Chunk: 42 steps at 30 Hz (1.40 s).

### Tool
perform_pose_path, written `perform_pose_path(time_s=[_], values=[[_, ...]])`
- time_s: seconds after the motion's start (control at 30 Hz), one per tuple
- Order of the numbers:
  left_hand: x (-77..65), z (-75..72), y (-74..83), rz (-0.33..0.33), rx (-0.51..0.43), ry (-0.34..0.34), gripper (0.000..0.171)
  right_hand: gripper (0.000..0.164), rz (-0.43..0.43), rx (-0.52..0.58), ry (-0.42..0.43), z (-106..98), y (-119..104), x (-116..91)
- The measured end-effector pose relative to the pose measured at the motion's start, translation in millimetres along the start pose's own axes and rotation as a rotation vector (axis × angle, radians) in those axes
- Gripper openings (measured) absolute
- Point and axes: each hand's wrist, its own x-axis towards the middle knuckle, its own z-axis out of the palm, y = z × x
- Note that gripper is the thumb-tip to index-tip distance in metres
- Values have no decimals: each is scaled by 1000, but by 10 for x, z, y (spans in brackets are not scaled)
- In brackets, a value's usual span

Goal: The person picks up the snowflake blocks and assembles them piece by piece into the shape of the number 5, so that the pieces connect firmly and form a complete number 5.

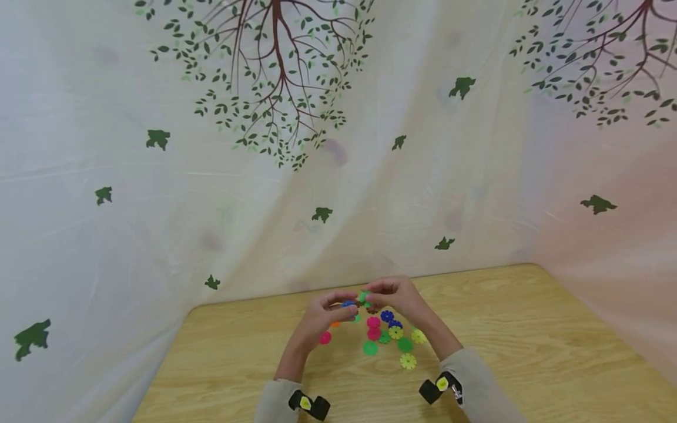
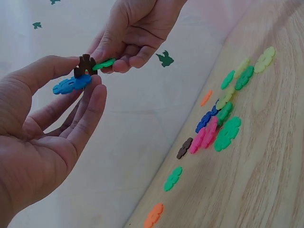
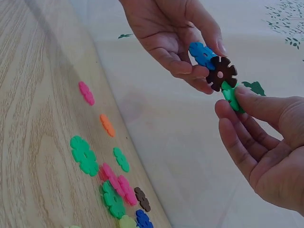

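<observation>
Three notched plastic flower discs are joined edge to edge between the hands, above the table. The middle one is a brown disc [image 3: 221, 73], upright, with a blue disc [image 2: 71, 84] slotted on one side and a green disc [image 3: 230, 96] on the other. My left hand [image 1: 325, 312] pinches the brown disc between thumb and fingers, the blue one lying within its grasp. From the other side, my right hand [image 1: 399, 296] pinches the green disc between thumb and forefinger, partly covering it.
Loose discs lie scattered on the wooden table [image 1: 222, 352] below the hands: pink discs [image 1: 373, 322], a yellow disc [image 1: 408, 361], a green disc [image 1: 370, 348] and several others. Behind the table's far edge hangs a pale curtain [image 1: 370, 235] printed with leaves and birds.
</observation>
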Motion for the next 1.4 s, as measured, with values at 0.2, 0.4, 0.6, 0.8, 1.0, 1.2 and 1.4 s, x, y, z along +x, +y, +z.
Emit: perform_pose_path(time_s=[0.2,0.4,0.6,0.8,1.0,1.2,1.4], values=[[2,38,-6,5,37,-15,39,32,-2,-69,7,28,-14,-7],[22,54,-34,18,48,-67,38,33,-1,-128,-9,-10,-37,-17],[21,68,-54,-2,36,-47,36,31,30,-200,-57,-156,-56,-38],[17,50,-44,-13,27,-21,38,31,45,-283,-135,-288,-131,-44],[22,5,-36,-21,7,2,37,21,82,-357,-259,-344,-134,-58],[40,-5,-47,-25,4,0,41,19,76,-430,-376,-411,-32,-151],[40,-24,-51,-39,16,31,44,18,41,-480,-507,-455,85,-272]])
